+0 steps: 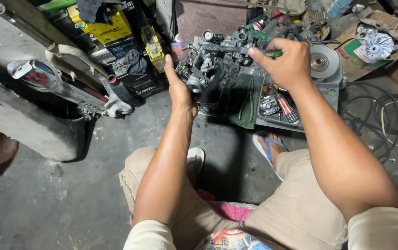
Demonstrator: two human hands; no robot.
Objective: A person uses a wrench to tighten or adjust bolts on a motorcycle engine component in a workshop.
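Note:
My left hand grips a grey metal carburetor from its left side and holds it up in front of me. My right hand is closed around a green-handled tool, probably a screwdriver, whose tip points into the top of the carburetor. The tool's shaft is mostly hidden by my fingers. Both arms reach forward over my knees, and I sit low in beige shorts with blue flip-flops.
A grey tray on the concrete floor holds small parts and a red-and-white-handled tool. Green-handled pliers lie on a dark cloth. Yellow batteries, an exhaust pipe, a round clutch disc, cables and cardboard surround it.

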